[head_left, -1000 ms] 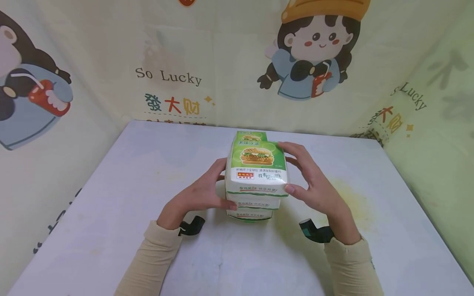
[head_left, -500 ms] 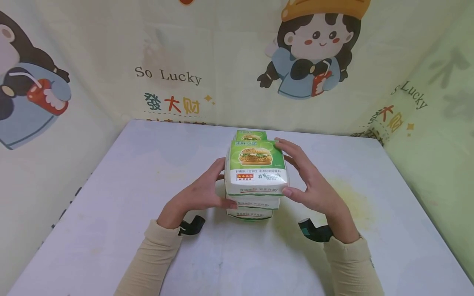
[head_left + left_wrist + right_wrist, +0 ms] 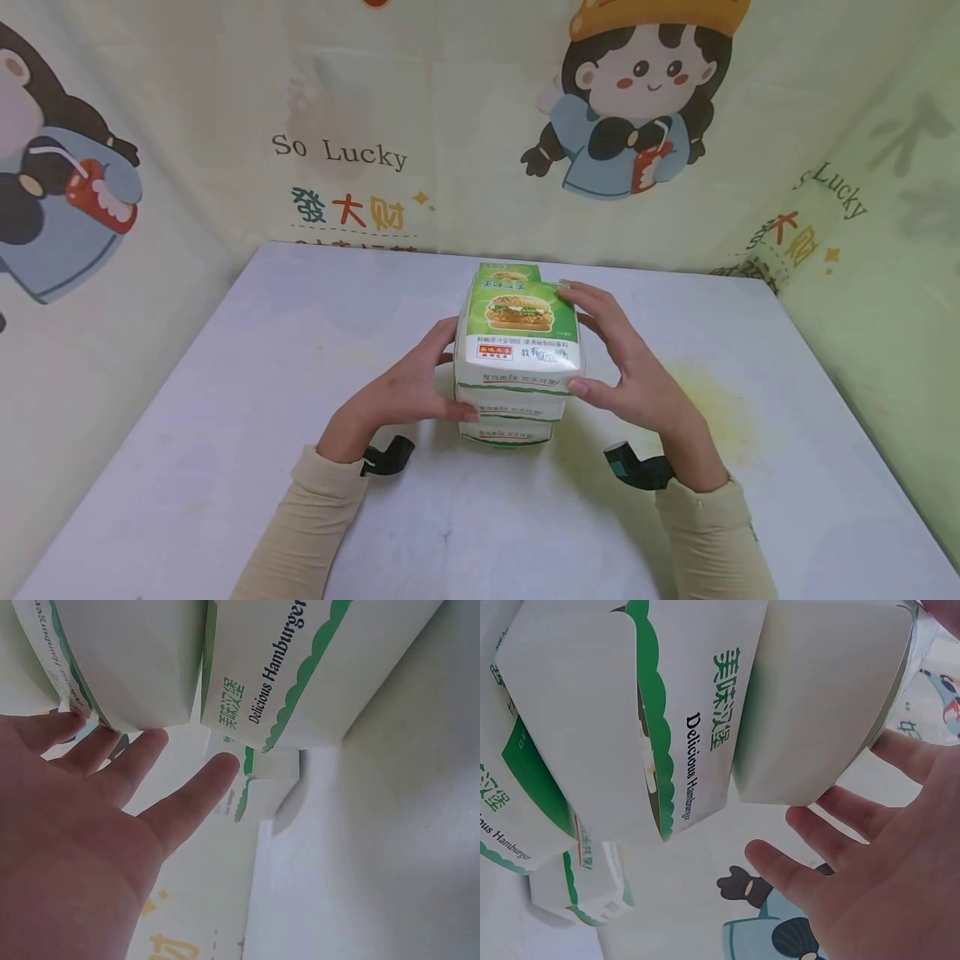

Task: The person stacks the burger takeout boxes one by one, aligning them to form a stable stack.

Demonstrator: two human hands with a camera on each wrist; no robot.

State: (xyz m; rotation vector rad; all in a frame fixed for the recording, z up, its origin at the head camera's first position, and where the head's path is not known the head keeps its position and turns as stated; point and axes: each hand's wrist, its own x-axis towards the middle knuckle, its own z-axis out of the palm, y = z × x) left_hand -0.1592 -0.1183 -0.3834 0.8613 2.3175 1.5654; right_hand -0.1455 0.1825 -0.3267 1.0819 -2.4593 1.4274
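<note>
Three-high stack (image 3: 517,385) of burger cartons, mid-bench (image 3: 225,433), a grip on either side.

I note white card throughout; the top box (image 3: 525,365) has a green printed panel with a burger picture (image 3: 521,313), and a red label (image 3: 495,352) and Chinese lettering on the white below. It overhangs the middle box (image 3: 525,407) and bottom box (image 3: 510,432). My right grip (image 3: 637,379) holds the top box, thumb at the front corner, fingers behind; my left grip (image 3: 405,387) holds the middle box, thumb across its front. Sides read "Delicious Hamburger" beside green scalloped edges; the middle box gapes slightly there. A rear box (image 3: 510,273) stands behind; contact, cannot tell.
</note>
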